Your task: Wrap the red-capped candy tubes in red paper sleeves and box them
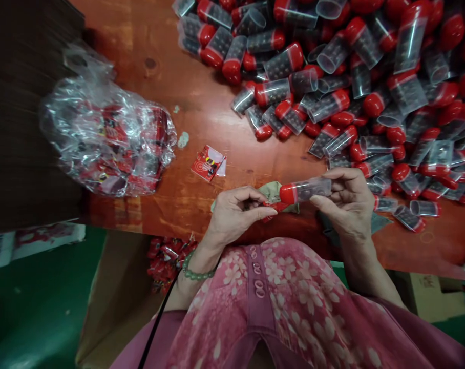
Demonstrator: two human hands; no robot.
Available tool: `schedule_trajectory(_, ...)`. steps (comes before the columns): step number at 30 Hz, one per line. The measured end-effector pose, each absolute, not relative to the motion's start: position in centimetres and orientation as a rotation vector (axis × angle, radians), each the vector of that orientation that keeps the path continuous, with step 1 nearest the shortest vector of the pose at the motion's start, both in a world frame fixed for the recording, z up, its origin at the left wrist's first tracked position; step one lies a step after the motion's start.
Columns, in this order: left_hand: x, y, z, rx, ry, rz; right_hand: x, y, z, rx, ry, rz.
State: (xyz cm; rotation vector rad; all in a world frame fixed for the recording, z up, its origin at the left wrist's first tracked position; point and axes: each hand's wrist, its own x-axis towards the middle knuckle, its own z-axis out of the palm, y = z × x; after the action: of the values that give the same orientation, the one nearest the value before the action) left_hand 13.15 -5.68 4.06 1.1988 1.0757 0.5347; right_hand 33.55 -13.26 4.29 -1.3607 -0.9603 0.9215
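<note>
Between thumb and fingers, my right hand (345, 202) grips a clear plastic tube (307, 190) with a rounded red end. The tube lies sideways, its red end toward my left hand. My left hand (238, 212) is closed on a small red piece (274, 207) that looks like a printed card or packet; its exact kind is partly hidden by the fingers. The red piece meets or nearly meets the tube's red end. A pale green cloth or wrapper (271, 190) lies on the table behind my left fingertips.
Many red-ended clear tubes (294, 97) are heaped at the back and right of the wooden table (155, 61). Small red printed cards (208, 164) lie left of my hands. A clear bag (113, 133) of red items stands farther left. Below the edge, a cardboard box (113, 287) holds red packets (171, 259).
</note>
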Motion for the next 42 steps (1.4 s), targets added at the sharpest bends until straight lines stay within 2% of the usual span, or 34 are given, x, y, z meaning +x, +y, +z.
schedule_trajectory(16, 12.9, -5.4, 3.4, 1.231, 1.027, 0.382, 35.7, -13.4, 4.7, -1.526, -1.382, 0.982)
schedule_trajectory(24, 12.7, -5.1, 3.6, 1.233, 0.983, 0.281, 34.6, -12.5, 4.3, -1.603, -1.132, 1.075)
schedule_trajectory(35, 12.6, -4.1, 4.5, 1.091, 0.758, 0.101, 34.5, -11.7, 4.6, -1.552, -1.200, 1.169)
schedule_trajectory(42, 13.1, -4.2, 4.0, 1.127, 0.802, 0.135, 33.7, -11.4, 4.5, -1.472, -1.207, 1.223)
